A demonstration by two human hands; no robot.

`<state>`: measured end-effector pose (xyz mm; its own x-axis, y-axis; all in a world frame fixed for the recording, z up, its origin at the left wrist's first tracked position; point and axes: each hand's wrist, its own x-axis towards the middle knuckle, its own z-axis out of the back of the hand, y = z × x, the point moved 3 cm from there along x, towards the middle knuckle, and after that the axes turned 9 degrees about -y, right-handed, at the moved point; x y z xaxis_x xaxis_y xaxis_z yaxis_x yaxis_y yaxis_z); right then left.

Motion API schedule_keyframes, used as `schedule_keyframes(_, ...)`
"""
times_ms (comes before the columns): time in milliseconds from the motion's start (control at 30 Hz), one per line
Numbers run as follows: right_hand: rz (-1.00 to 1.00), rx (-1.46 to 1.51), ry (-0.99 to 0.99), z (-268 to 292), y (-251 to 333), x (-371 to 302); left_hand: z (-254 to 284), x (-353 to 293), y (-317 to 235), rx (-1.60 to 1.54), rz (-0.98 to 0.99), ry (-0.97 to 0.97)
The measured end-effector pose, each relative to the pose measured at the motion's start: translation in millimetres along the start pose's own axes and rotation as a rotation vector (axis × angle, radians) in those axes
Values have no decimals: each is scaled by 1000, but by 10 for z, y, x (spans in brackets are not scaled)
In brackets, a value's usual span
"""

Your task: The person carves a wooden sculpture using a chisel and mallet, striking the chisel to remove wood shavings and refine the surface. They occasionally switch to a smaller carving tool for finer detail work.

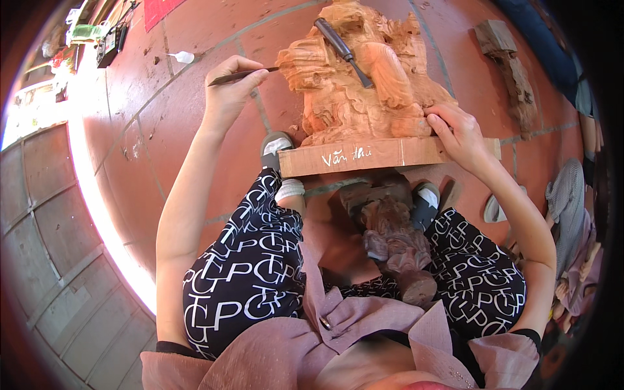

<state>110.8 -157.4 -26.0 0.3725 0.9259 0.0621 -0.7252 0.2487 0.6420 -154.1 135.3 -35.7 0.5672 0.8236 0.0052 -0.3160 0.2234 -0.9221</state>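
A large orange-brown wood carving (364, 84) with deep folds stands on a flat plank base (390, 156) in front of my knees. My left hand (231, 88) pinches a slim dark pointed tool (237, 77), its tip at the carving's left side. With fingers curled, my right hand (458, 130) grips the carving's lower right edge, just above the base. A chisel (338, 45) with a dark handle lies slanted across the upper part of the carving. What the fingertips of my right hand press on is partly hidden.
Below the base, between my legs, is a dark carved wooden piece (393, 234). A rough wood block (507, 71) lies on the tiled floor at right. A small white bottle (184, 57) and a black box-shaped device (112, 45) are at far left. Another person's legs show at right.
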Motion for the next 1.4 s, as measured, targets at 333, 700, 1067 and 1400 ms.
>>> schedule_keyframes(333,28,16,-22,-5,-8,-2,-224,-71,27,421,-611,-46)
schedule_keyframes(700,39,18,-19,-7,-18,-2,-299,-150,-33,484,-635,3)
schedule_keyframes(1067,26,14,-15,-10,-20,-14,-397,-156,-45,567,-772,46)
schedule_keyframes(1400,2,22,5,-11,-14,-4,-375,-117,-35,549,-765,57)
